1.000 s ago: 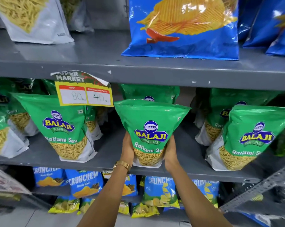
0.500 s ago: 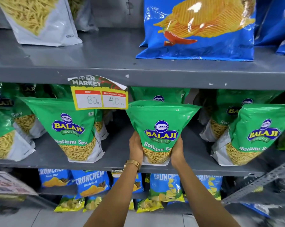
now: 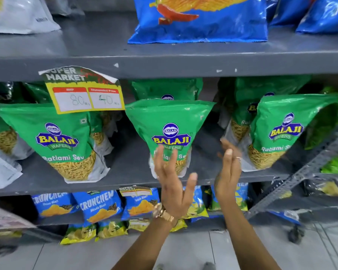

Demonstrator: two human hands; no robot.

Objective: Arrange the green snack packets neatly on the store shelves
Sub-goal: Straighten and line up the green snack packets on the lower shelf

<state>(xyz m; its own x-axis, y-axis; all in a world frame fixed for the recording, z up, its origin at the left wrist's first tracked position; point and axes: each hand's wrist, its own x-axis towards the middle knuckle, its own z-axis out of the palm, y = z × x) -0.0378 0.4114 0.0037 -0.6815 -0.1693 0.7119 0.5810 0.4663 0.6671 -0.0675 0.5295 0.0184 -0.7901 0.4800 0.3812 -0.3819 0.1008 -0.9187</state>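
- Left hand [image 3: 171, 184]: open, palm turned inward, fingers spread in front of the lower part of the centre green packet [image 3: 170, 131]; grasping nothing. Gold watch [image 3: 164, 214] on that wrist.
- Right hand [image 3: 229, 168]: also open and empty, fingers straight, a ring on one; it hangs to the right of the packet, apart from it.
- Whether the left fingertips brush the packet face cannot be told; motion blur there.
- Centre green packet: a Balaji Ratlami Sev pouch standing upright on the middle shelf [image 3: 129, 170], near its front edge, unsupported by either hand. Another green pouch stands directly behind it.
- Neighbours: a like packet to the left [image 3: 57, 137] leaning a little, partly under the yellow price tag [image 3: 86, 94]; a right-hand packet [image 3: 281, 131] tilted, with more behind.
- Handling, as a judgement: light, soft foil-type pouch, glossy and likely slippery; contents brittle, so squeezing would crush them. The wide top and narrow base look tippy. Best taken by both lower side edges, palms flat, and nudged rather than pinched.
- Task standing: centre pouch looks placed; the tilted right-hand and left-hand packets seem to need straightening yet.
- Above: blue chips bag [image 3: 199, 18] on the upper shelf. Below: small blue Crunchem packets [image 3: 98, 205].
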